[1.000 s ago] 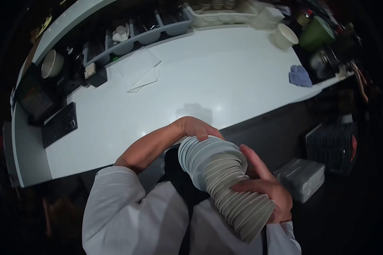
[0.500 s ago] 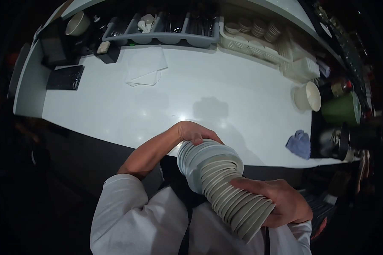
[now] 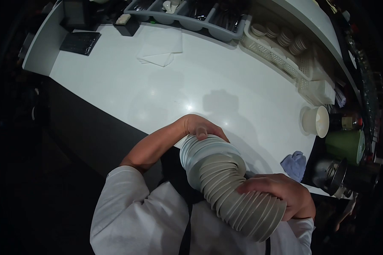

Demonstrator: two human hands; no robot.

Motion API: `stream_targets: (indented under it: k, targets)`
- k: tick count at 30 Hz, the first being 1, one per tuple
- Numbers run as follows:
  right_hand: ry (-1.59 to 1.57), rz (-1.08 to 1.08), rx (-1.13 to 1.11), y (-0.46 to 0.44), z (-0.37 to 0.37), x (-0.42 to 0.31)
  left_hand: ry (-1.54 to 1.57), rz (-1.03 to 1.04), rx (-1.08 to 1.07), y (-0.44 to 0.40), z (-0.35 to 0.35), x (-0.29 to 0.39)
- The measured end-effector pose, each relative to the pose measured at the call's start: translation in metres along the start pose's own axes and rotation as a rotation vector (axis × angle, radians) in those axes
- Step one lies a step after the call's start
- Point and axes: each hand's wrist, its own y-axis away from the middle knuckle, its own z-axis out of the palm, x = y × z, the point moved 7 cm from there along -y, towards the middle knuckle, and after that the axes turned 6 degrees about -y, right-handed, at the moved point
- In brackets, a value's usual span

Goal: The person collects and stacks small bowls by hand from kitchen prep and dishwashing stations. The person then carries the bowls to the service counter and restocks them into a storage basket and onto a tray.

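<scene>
Since the earlier frame, the near end of the dishes (image 3: 219,182) has swung right, together with the right hand (image 3: 291,193). Grip of the right hand: clasped around the near end, thumb uppermost. Grip of the left hand (image 3: 201,128): clasped on the far end. The dishes are nested and tilted, held before the shirt (image 3: 136,208), at the near edge of the white bench (image 3: 110,80).

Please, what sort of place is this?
Probably a restaurant's service area: a grey plastic compartmented tray holds white spoons, a cream perforated plastic basket holds small round dishes, and a stack of pale round dishes is held.
</scene>
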Motion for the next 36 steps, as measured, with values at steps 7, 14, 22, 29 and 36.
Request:
stream_targets:
  k: [7,14,22,29,36]
  targets:
    - [-0.412,-0.039,0.13,0.012,0.005,0.038,0.026,0.048,0.019,0.014,0.001,0.0]
    - [-1.371,0.448,0.341,0.077,0.031,0.152,0.031,0.054,-0.061,0.016,-0.002,-0.002]
    - [-1.234,-0.586,0.454,0.05,-0.049,0.113,0.075,0.097,-0.056,0.017,0.0,0.005]
    - [-0.847,-0.428,0.618,0.04,-0.192,0.133,0.046,0.063,-0.014,0.027,0.002,0.007]
    - [-0.801,0.032,0.806,0.043,-0.234,0.23,-0.063,0.114,0.064,0.039,-0.004,0.005]
